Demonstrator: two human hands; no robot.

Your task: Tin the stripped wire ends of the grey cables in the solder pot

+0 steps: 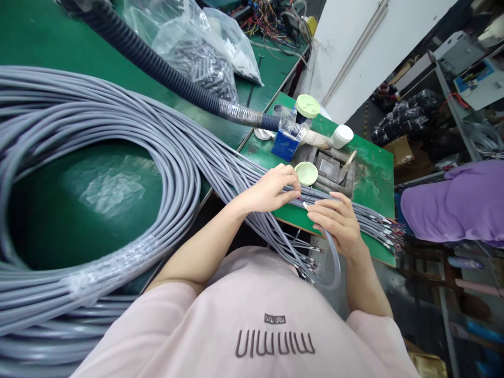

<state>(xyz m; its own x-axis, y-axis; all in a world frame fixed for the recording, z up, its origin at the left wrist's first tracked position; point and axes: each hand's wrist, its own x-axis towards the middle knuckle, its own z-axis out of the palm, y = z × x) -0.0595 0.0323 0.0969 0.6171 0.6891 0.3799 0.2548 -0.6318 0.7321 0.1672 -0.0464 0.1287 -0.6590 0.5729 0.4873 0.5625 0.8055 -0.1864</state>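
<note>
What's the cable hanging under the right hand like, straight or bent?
Bent: the grey cable curves round in an arc below the right hand.

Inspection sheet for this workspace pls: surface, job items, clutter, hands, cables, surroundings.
Surface: large green table; smaller green bench, darkly stained in places.
Job items: grey cable; small white piece.
Clutter: clear bag of grey pieces, blue box, lidded tub, tangled wires.
Hands: left hand close to the white piece, grip unclear; right hand holding the grey cable.
Cables: big grey coil, bound with clear film; stripped ends at the bench's right edge.
Surroundings: person in purple at right; white panel beyond the bench.
</note>
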